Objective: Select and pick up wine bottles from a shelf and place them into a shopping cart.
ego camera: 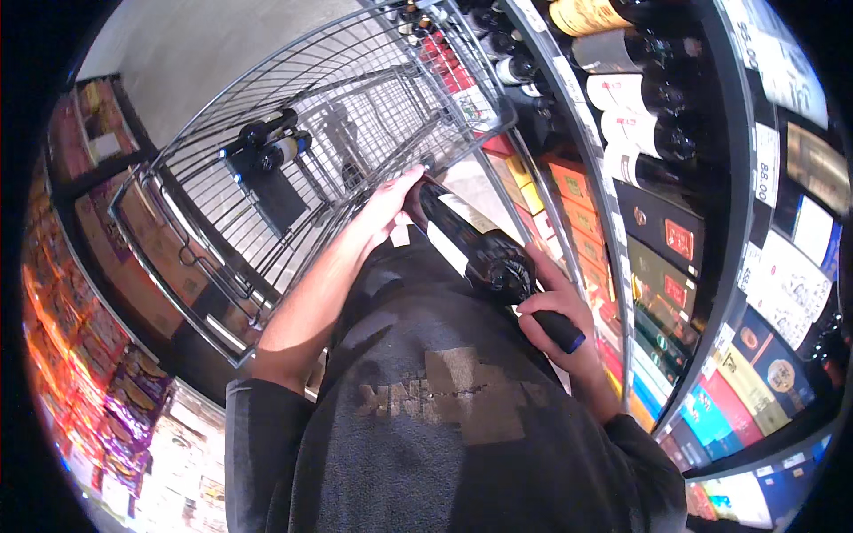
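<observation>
A dark glass wine bottle (460, 226) with pale labels lies slanted across the front of my body, held in both hands. My left hand (393, 203) supports the bottle's base end, its fingers partly hidden behind the glass. Around the neck, by the dark capsule, curls my right hand (556, 316). Just beyond my left forearm stands a metal wire shopping cart (220, 86). Inside it, two more dark bottles (283, 152) lie near a flat black panel (270, 190).
On the right, shelves hold wine bottles (623, 100), orange boxes (576, 206) and other cartons, with price tags (766, 163) along the edges. Packaged goods in shiny orange wrappers (73, 333) line the left side. Grey floor (180, 40) lies beyond the cart.
</observation>
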Demonstrator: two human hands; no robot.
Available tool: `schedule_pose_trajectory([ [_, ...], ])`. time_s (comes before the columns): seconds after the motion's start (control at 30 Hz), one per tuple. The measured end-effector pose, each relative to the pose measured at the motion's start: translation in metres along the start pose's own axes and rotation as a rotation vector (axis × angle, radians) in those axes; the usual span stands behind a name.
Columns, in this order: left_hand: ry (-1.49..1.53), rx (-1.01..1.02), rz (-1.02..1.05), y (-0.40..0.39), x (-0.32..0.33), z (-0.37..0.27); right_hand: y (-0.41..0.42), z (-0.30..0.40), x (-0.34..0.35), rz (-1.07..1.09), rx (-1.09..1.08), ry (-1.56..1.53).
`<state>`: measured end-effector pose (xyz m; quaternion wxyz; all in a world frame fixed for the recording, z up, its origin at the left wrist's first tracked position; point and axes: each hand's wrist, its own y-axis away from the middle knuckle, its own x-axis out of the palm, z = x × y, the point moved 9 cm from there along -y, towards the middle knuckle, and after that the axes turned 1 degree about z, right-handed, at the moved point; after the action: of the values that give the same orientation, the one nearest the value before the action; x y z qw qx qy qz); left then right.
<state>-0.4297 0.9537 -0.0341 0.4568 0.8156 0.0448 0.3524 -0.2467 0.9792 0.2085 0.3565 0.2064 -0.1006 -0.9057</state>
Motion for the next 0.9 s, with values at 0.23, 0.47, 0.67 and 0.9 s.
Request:
schedule_pose_trajectory([
  [0.23, 0.229, 0.173, -0.111, 0.032, -0.059, -0.006, -0.047, 0.042, 0.043, 0.231, -0.119, 0.086],
  [0.47, 0.372, 0.262, -0.309, 0.041, -0.117, -0.006, -0.088, 0.048, 0.096, 0.383, -0.103, 0.155],
  [0.67, 0.445, 0.368, -0.437, 0.031, -0.162, 0.005, -0.116, 0.044, 0.125, 0.402, -0.003, 0.127],
  [0.9, 0.638, 0.536, -0.59, 0.028, -0.191, 0.006, -0.13, 0.048, 0.155, 0.462, -0.107, 0.277],
])
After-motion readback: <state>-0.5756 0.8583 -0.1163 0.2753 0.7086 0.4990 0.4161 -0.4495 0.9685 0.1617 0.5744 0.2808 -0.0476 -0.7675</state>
